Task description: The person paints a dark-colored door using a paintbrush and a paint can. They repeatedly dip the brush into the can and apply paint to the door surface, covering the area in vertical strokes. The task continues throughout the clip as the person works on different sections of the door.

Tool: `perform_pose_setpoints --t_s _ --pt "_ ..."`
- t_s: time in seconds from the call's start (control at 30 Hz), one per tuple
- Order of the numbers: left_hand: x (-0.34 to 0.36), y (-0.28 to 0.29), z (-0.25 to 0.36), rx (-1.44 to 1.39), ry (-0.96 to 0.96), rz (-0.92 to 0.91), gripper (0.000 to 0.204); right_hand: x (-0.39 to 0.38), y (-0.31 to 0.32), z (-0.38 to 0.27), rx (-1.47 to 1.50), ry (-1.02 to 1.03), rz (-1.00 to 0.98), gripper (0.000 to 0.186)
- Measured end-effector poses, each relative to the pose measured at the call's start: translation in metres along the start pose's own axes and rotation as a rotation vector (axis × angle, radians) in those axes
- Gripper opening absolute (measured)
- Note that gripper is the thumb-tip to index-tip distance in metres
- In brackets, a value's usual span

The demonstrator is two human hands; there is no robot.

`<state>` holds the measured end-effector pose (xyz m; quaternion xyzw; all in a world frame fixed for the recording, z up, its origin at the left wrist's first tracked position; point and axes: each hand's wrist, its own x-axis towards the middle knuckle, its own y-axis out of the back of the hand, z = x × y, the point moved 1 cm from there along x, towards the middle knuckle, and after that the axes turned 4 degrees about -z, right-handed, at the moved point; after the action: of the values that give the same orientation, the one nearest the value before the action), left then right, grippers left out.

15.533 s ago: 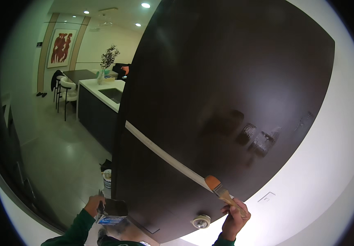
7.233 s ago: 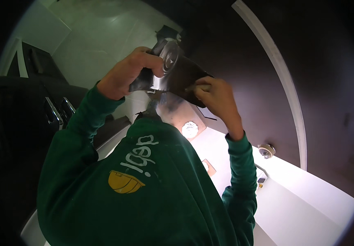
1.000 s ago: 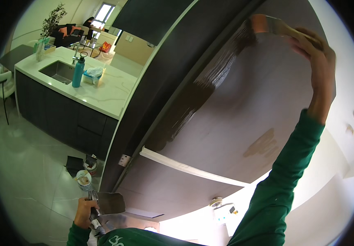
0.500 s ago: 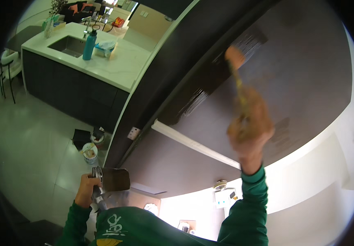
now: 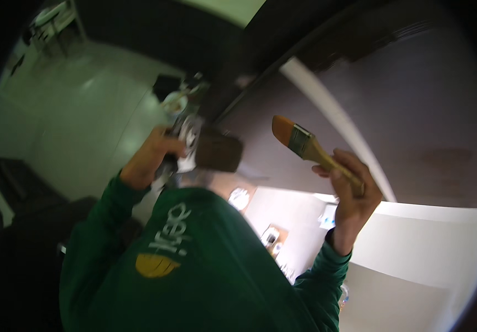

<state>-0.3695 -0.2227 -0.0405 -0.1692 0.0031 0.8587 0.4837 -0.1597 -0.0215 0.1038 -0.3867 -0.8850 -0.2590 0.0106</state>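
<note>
My right hand (image 5: 350, 191) grips a flat paintbrush (image 5: 305, 145) by its wooden handle, orange bristles pointing up and left, a little off the dark wall panel (image 5: 415, 110). My left hand (image 5: 151, 157) holds a small paint can (image 5: 208, 149) with dark paint down its side, close in front of my green sweatshirt (image 5: 194, 265). The brush tip hangs just to the right of the can, apart from it. A pale strip (image 5: 332, 116) runs diagonally across the dark panel.
A white wall section (image 5: 426, 243) lies below the dark panel. Pale floor (image 5: 72, 122) spreads to the left, with small containers (image 5: 175, 99) on it near the panel's foot. A dark cabinet (image 5: 139, 33) stands at the top left.
My head has tipped down toward my chest. My right hand has come off the panel and lowered the brush beside the can. The left hand has raised the can.
</note>
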Motion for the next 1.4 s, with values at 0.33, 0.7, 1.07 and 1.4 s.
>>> perform_pose_setpoints --t_s 0.33,0.7,1.07,1.4 --pt "0.007 0.022 0.012 -0.022 -0.063 -0.16 0.003 0.025 -0.097 0.083 -0.204 -0.043 -0.661 0.023" --pt "0.002 0.023 0.021 -0.4 0.08 -0.058 0.024 0.023 -0.159 0.134 -0.61 0.302 -0.735 0.016" --pt "0.032 0.014 0.005 0.385 -0.836 -0.169 0.009 -0.018 -0.007 0.097 -0.226 0.106 -0.318 0.013" --pt "0.038 -0.002 0.032 -0.372 -0.083 -0.118 0.02 -0.038 0.022 0.109 -0.209 -0.087 -0.322 0.018"
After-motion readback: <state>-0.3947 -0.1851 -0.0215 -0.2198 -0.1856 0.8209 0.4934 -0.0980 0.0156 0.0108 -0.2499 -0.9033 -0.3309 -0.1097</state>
